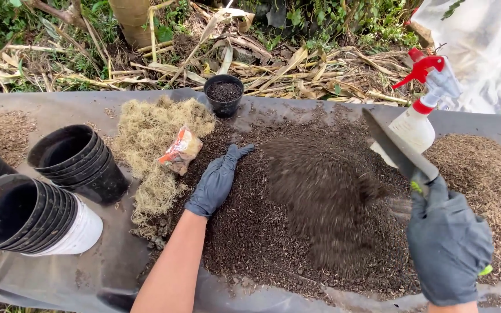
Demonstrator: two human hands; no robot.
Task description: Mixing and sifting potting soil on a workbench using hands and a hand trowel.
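Outdoors, a grey sheet-covered surface (59,107) stands before dry leaves and green plants. A dark soil heap (297,214) covers its middle. The left hand (215,181), in a grey glove, lies flat and open on the heap's left edge, holding nothing. The right hand (449,243), also gloved, is closed around the handle of a trowel (398,148), whose blade tilts up over the heap; blurred soil falls beside it. Just behind the blade stands a white spray bottle (418,119) with a red trigger. Left of the heap lie pale moss (152,136) and a small packet (181,150). A filled black pot (224,94) sits behind; stacked pots (82,159) stand far left.
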